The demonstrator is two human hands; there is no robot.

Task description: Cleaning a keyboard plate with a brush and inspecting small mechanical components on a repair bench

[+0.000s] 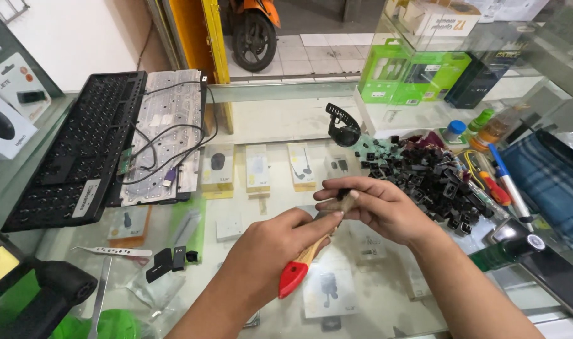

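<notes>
A glass shop counter [280,119] fills the view, with small boxed goods showing on the shelf under the pane and a tiled doorway beyond it where an orange scooter [254,28] stands.

Above the middle of the glass, the right hand [377,207] pinches a small black keycap [343,193] between thumb and fingertips; the fingers are curled close together around it. The left hand [271,248] grips a paintbrush [311,248] with a wooden handle and a red end, its fingers wrapped on the handle and the forefinger stretched along it. The pale bristles touch the keycap, right at the right hand's fingertips, and the red end points down toward the person.

Taking the keycap as the mark: just to its right and a little farther back lies a heap of black keycaps [428,176] on the glass. Behind it a black clip-like holder [343,125] stands upright. Far to its left lies a stripped black keyboard frame [79,150], and beside that the grey keyboard plate [167,135] with a looped cable over it. To the lower left of the keycap lie metal tweezers [114,252] and a few small black parts [170,258]. To its right, beyond the heap, lie pens and a red-handled screwdriver [495,189], then a folded blue cloth [544,182]. Green boxes [412,75] stand behind the heap.
</notes>
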